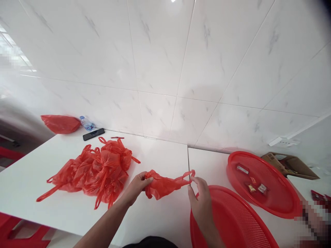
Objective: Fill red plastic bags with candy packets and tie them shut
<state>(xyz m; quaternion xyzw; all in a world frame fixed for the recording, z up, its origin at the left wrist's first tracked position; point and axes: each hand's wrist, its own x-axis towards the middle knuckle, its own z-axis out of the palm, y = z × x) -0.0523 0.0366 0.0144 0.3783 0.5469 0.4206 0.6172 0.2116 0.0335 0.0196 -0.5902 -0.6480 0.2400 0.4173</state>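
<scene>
A small red plastic bag (164, 186) is stretched sideways between my hands above the white table. My left hand (136, 188) is closed on the bunched end of the bag, thumb on top. At the other end, my right hand (203, 201) has its fingertips on the bag's looped handle, with the thumb a little apart from the forefinger. Left of my left hand lies a heap of red plastic bags (100, 168), several of them tied up. Below my right hand stands a red mesh basket (232, 213), partly covered by my forearm.
Another red basket (289, 206) at the right holds several small wrapped packets (250, 187). Behind it is an open cardboard box (305, 167). A phone (93, 134), a water bottle (87, 123) and a red bag (61, 124) lie along the tiled wall. A red stool (26, 243) stands at lower left.
</scene>
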